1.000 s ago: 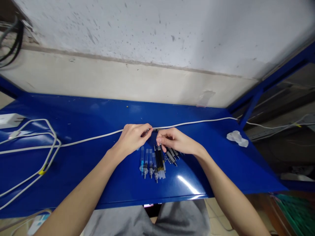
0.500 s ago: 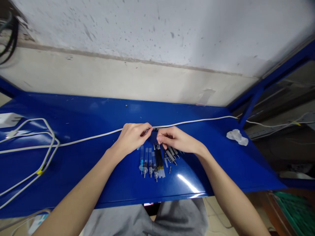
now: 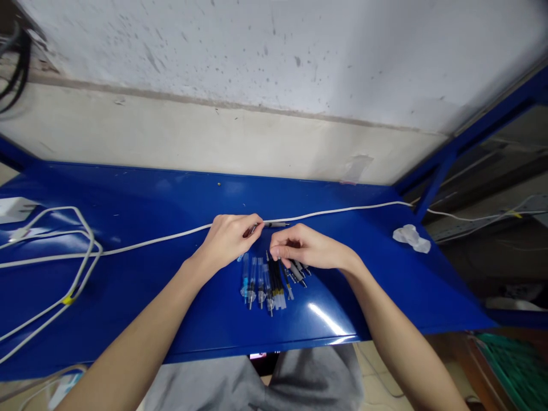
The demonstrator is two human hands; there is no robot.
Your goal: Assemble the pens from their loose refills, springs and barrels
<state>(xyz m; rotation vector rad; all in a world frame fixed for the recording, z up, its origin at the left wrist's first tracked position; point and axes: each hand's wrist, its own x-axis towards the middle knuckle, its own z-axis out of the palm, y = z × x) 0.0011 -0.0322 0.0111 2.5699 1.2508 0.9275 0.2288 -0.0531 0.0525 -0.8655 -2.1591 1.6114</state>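
Taking the row of four clear plastic pen tubes with metal tips [image 3: 261,281] as the centre of the dial, the left hand [image 3: 233,237] was at eleven o'clock, its thumb and fingers pinched on a slim grey pen barrel with a pointed end [image 3: 277,224]. That barrel stuck out of the grip between twelve and one, its point turned toward three o'clock, and ran close along a long white cable [image 3: 342,210]; whether the two touched could not be told.

The right hand [image 3: 295,248] was near two o'clock, fingers curled and thumb bent in toward the index finger, over the upper ends of the slender black ink refills with clear tails [image 3: 277,279]. Whether it gripped anything could not be told. The refills lay side by side at three o'clock, just beside the tubes, and beyond them, partly under the right hand, was a cluster of grey barrels with metal tips [image 3: 297,273].

All of it rested on a glossy blue table [image 3: 171,319]. A white plug adapter [image 3: 16,209] sat well apart between nine and ten, above loops of cable, and a crumpled white scrap [image 3: 411,238] lay between two and three. Speckled pale wall [image 3: 257,57] rose at twelve; grey trousers [image 3: 205,385] showed at six.
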